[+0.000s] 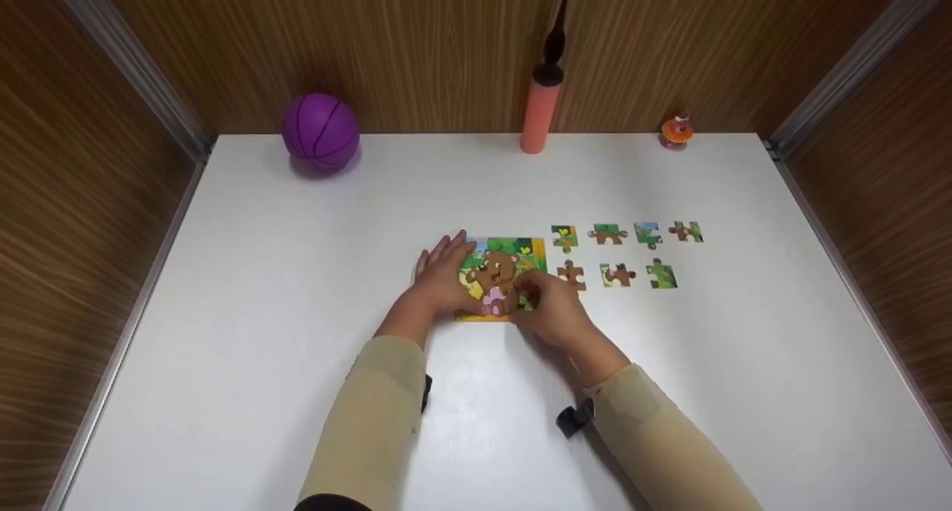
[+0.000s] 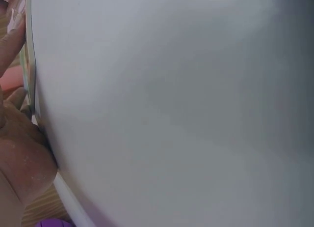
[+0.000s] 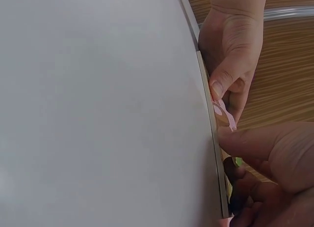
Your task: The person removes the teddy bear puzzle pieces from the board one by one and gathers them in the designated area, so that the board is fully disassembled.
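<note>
The bear picture puzzle board (image 1: 502,262) lies flat on the table. My left hand (image 1: 444,280) rests spread over its left side, the thumb along its lower edge; in the right wrist view that thumb (image 3: 219,87) presses near the pink part of the picture. At the board's lower right corner my right hand (image 1: 550,310) pinches a puzzle piece, mostly hidden behind curled fingers; a bit of green (image 3: 238,161) shows beside the fingertips. Right of the board lie loose jigsaw pieces in two rows, among them a brown and green piece (image 1: 608,234) and a green piece (image 1: 661,274).
Along the back of the white table (image 1: 245,288) are a purple ball (image 1: 321,132), a pink hand pump (image 1: 541,113) with a black nozzle, and a small orange and pink figurine (image 1: 677,130). Wood-grain walls (image 1: 446,50) enclose the back and sides.
</note>
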Demonstrator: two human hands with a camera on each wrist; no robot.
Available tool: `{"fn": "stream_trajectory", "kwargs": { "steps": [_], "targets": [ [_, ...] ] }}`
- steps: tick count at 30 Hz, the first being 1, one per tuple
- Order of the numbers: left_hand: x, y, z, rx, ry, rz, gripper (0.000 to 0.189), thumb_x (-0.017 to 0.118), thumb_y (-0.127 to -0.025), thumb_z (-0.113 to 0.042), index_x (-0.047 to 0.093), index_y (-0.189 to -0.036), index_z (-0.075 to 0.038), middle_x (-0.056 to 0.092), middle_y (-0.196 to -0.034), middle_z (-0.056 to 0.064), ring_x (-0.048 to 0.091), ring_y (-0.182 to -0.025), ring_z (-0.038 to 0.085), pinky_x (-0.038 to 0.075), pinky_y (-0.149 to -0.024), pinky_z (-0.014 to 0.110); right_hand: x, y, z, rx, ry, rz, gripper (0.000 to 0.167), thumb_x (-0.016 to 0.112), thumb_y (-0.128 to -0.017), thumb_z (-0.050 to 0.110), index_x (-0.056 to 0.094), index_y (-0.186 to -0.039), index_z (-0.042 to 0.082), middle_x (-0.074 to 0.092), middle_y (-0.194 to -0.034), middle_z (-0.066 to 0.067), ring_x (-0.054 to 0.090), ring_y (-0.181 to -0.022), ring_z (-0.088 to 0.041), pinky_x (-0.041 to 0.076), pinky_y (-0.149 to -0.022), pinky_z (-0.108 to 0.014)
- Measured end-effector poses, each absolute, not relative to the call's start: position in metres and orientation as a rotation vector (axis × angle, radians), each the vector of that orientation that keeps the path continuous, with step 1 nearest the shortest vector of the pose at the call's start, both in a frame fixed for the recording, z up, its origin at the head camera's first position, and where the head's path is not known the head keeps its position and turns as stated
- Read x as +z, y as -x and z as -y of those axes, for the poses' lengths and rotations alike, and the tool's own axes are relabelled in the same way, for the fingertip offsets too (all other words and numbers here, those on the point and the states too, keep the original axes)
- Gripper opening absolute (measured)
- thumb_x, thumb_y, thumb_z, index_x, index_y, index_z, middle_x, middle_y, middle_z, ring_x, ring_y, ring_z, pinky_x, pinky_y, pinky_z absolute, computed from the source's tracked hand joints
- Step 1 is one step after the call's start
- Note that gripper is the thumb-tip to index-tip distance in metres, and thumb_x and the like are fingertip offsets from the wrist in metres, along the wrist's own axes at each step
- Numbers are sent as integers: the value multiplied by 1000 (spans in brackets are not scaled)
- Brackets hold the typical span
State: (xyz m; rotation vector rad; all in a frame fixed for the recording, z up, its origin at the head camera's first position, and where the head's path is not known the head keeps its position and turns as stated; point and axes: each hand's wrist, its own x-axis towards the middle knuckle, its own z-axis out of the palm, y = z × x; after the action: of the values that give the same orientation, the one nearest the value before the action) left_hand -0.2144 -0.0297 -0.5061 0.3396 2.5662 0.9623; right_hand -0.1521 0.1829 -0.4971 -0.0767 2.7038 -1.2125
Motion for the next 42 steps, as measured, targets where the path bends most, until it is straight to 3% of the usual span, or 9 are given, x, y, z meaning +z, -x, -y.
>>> {"fn": "stream_trajectory", "kwargs": {
  "steps": [14,20,27,31,42],
  "targets": [
    [-505,213,30,974,-368,-2568,122,102,-69,-30,32,-168,-18,10,-178,-4,0,-164,21,-8,-129,43,-499,154,-190,-1176,186,-2735,37,80,-88,4,71,-124,4,69,-108,-8,64,-96,-24,56,-85,-43],
    [-506,213,29,958,-365,-2573,121,101,-70,-32,31,-168,-19,9,-179,-4,-1,-164,21,-9,-129,43,-498,154,-204,-1209,191,-2750,41,82,-86,1,70,-125,1,67,-111,-11,61,-96,-26,54,-85,-43],
    [-507,214,31,973,-357,-2565,122,101,-69,-33,31,-168,-20,10,-178,-3,-1,-164,21,-10,-129,44,-498,153,-227,-1202,198,-2777,42,79,-91,0,66,-132,2,62,-120,-16,58,-108,-30,52,-98,-48],
    [-507,214,31,967,-357,-2568,121,101,-70,-33,32,-168,-20,9,-179,-4,-1,-164,21,-10,-129,44,-500,153,-240,-1212,246,-2829,42,73,-94,-2,64,-134,0,59,-119,-19,58,-106,-32,52,-95,-50],
    [-503,211,31,950,-365,-2573,120,100,-70,-33,31,-168,-19,9,-179,-2,-1,-164,22,-8,-129,44,-502,149,-289,-1193,223,-2903,41,65,-98,-5,58,-139,-5,56,-130,-28,56,-121,-43,49,-105,-59]
  ]
}}
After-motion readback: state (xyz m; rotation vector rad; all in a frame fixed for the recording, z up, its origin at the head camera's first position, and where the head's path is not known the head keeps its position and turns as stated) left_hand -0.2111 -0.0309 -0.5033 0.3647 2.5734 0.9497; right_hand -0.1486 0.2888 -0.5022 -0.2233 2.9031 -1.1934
